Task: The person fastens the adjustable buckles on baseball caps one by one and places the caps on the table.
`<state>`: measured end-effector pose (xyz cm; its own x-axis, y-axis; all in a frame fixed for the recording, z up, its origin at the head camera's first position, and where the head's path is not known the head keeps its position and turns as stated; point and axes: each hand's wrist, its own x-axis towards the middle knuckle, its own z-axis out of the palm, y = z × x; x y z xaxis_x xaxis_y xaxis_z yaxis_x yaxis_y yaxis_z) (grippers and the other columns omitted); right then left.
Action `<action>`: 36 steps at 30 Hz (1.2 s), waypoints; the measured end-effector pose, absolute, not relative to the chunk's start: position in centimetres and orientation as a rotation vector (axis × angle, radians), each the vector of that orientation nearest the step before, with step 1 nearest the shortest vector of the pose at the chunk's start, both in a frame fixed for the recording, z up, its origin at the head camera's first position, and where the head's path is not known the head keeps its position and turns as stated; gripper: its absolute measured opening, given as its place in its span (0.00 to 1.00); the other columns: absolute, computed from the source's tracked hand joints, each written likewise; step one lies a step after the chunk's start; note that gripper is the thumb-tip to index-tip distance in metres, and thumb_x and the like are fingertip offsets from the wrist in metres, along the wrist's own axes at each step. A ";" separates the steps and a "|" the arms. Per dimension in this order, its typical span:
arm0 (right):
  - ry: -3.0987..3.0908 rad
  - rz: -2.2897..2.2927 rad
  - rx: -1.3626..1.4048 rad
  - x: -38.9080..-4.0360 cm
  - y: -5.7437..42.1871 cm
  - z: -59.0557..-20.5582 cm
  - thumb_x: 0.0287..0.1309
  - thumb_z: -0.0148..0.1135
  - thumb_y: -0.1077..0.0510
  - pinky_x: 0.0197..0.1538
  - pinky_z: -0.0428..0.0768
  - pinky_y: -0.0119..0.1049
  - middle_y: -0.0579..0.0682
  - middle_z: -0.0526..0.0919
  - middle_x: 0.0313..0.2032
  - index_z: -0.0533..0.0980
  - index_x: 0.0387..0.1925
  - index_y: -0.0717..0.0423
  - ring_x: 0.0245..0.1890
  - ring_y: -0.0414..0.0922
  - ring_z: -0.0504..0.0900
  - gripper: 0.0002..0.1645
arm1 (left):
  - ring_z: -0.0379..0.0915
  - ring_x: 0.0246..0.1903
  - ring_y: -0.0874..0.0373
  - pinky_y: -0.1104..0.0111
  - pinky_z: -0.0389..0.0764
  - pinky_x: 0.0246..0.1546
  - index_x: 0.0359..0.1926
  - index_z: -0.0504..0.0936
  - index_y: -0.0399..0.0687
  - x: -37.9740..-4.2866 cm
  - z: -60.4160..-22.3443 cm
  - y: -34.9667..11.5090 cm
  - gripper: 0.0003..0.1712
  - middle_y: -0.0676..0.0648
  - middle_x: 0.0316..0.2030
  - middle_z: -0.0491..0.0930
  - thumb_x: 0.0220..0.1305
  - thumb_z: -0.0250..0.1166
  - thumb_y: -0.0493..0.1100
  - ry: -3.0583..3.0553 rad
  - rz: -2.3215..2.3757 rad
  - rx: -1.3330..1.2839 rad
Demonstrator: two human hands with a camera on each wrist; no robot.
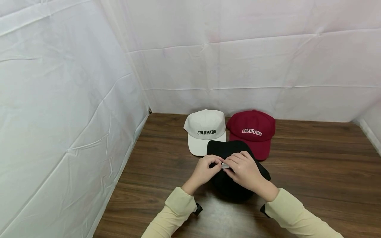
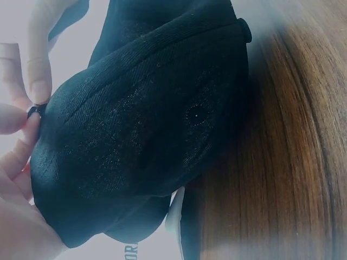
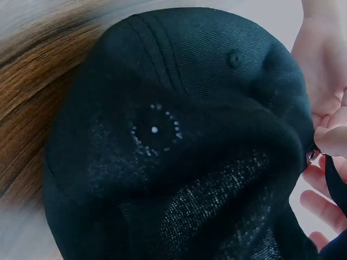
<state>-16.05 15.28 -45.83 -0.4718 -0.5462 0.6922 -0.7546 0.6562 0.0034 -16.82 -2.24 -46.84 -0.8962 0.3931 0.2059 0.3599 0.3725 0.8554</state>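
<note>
A black cap [image 1: 233,188] is between the two hands, its crown toward the person and its brim [image 1: 220,148] pointing away. The left hand [image 1: 203,170] pinches the cap's back strap with thumb and fingertips. Beside it, the right hand [image 1: 244,170] pinches the same closure from the other side. A small pale piece [image 1: 225,166] shows between the fingertips. In the right wrist view, a small shiny metal fitting [image 3: 312,155] sits at the strap by the fingers. Stitched eyelets [image 2: 196,115] dot the crown. The fingers hide part of the strap.
Behind the black cap, a white cap [image 1: 205,120] and a dark red cap [image 1: 253,120] stand side by side, both lettered COLORADO. They rest on a brown wooden table [image 1: 312,172]. White cloth walls [image 1: 253,66] enclose the back and left.
</note>
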 end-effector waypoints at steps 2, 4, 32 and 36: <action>-2.193 0.398 1.008 -16.0 15.3 -45.8 0.32 0.70 0.58 0.39 0.69 0.41 0.49 0.82 0.27 0.79 0.27 0.57 0.31 0.46 0.77 0.14 | 0.71 0.46 0.56 0.68 0.69 0.49 0.24 0.79 0.40 -16.8 -46.9 -2.2 0.07 0.48 0.41 0.80 0.56 0.57 0.36 2.569 1.599 0.708; -2.181 0.401 1.014 -16.0 15.2 -45.7 0.31 0.70 0.58 0.38 0.69 0.41 0.49 0.82 0.26 0.79 0.27 0.57 0.30 0.45 0.78 0.14 | 0.71 0.47 0.54 0.67 0.69 0.49 0.23 0.78 0.38 -16.7 -46.7 -2.2 0.07 0.46 0.41 0.80 0.55 0.57 0.34 2.561 1.606 0.710; -2.293 0.360 0.921 -15.6 15.2 -45.0 0.32 0.70 0.56 0.39 0.70 0.42 0.48 0.82 0.27 0.78 0.26 0.54 0.28 0.43 0.79 0.14 | 0.71 0.45 0.49 0.69 0.68 0.47 0.21 0.77 0.32 -15.4 -43.6 -2.6 0.06 0.39 0.38 0.79 0.49 0.56 0.29 2.587 1.701 0.578; -2.329 0.366 0.910 -15.6 15.4 -45.1 0.32 0.71 0.55 0.38 0.71 0.41 0.48 0.82 0.27 0.78 0.27 0.54 0.29 0.43 0.79 0.15 | 0.72 0.44 0.49 0.70 0.68 0.47 0.19 0.77 0.32 -15.4 -43.6 -3.1 0.06 0.38 0.37 0.80 0.48 0.56 0.28 2.619 1.690 0.548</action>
